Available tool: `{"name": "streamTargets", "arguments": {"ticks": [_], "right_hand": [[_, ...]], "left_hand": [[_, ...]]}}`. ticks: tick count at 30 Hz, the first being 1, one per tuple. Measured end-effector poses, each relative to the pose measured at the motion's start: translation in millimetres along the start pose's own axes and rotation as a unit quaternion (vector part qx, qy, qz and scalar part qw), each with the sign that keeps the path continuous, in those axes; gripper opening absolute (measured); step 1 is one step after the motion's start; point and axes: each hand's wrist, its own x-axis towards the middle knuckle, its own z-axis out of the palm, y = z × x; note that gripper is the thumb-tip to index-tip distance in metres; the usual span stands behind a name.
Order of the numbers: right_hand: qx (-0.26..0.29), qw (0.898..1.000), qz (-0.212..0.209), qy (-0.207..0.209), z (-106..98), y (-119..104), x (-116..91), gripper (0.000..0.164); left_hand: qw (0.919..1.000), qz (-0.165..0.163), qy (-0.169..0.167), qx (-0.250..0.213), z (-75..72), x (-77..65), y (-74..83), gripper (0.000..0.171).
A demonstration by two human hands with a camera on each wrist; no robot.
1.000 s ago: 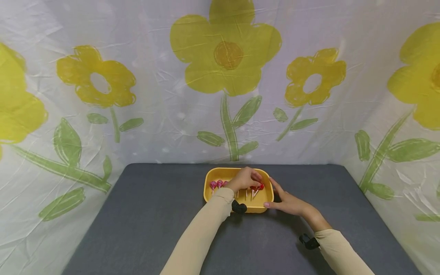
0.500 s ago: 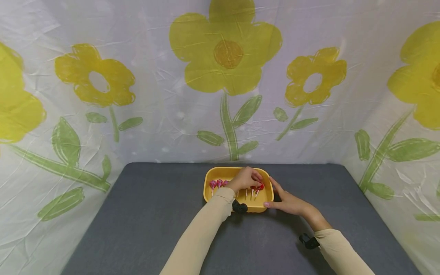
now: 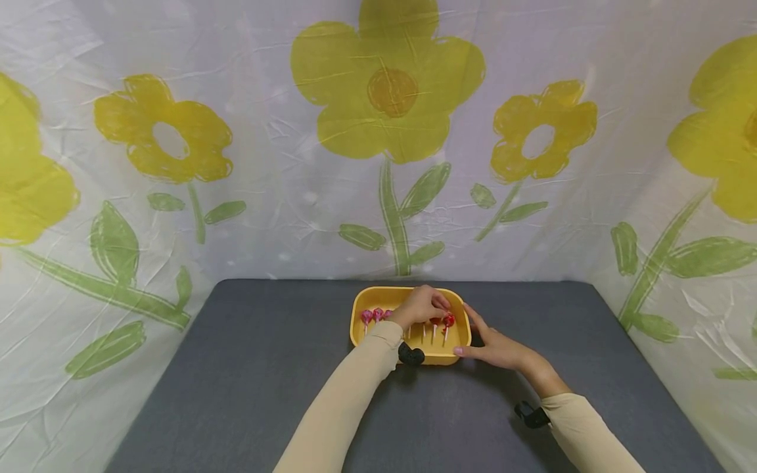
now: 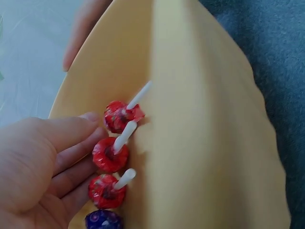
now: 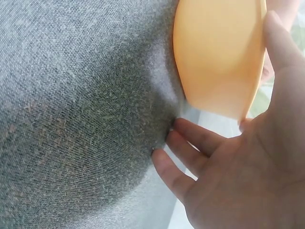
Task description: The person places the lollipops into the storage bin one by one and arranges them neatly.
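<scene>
In the head view a yellow tray (image 3: pixel 440 360) holds a row of lollipops, pink ones (image 3: pixel 367 318) on the left and red ones on the right. My left hand (image 3: pixel 420 305) reaches over the tray. In the left wrist view its extended fingers lie beside several wrapped candy heads, the thumb tip close to the endmost red lollipop (image 4: pixel 116 116); no stick is pinched. A dark blue lollipop (image 4: pixel 102 220) follows the red ones. My right hand (image 3: pixel 497 348) holds the tray's right end, thumb at the near corner and index finger toward the far one. The left forearm hides the middle lollipops.
The tray stands near the back edge of a dark grey table (image 3: pixel 266 368). Behind and at both sides hangs a white cloth (image 3: pixel 278 217) printed with yellow flowers. Each wrist wears a black band (image 3: pixel 532 416).
The rightmost red lollipop has turned from a slant so its stick points nearly straight toward the tray's front. The left fingers have shifted slightly away from it. The right hand has stayed put.
</scene>
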Motion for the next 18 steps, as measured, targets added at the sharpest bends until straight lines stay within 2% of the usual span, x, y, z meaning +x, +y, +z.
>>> {"name": "streamTargets", "arguments": {"ticks": [9, 18], "right_hand": [[-0.008, 1.0, 0.0, -0.003, 1.6, -0.8, 2.3, 0.107], [0.0, 1.0, 0.003, -0.003, 1.3, -3.5, 2.6, 0.11]], "left_hand": [[0.9998, 0.016, -0.006, 0.008, -22.2, -6.6, -5.9, 0.021], [0.9995, 0.028, 0.01, 0.012, -55.9, -30.2, -12.2, 0.025]]}}
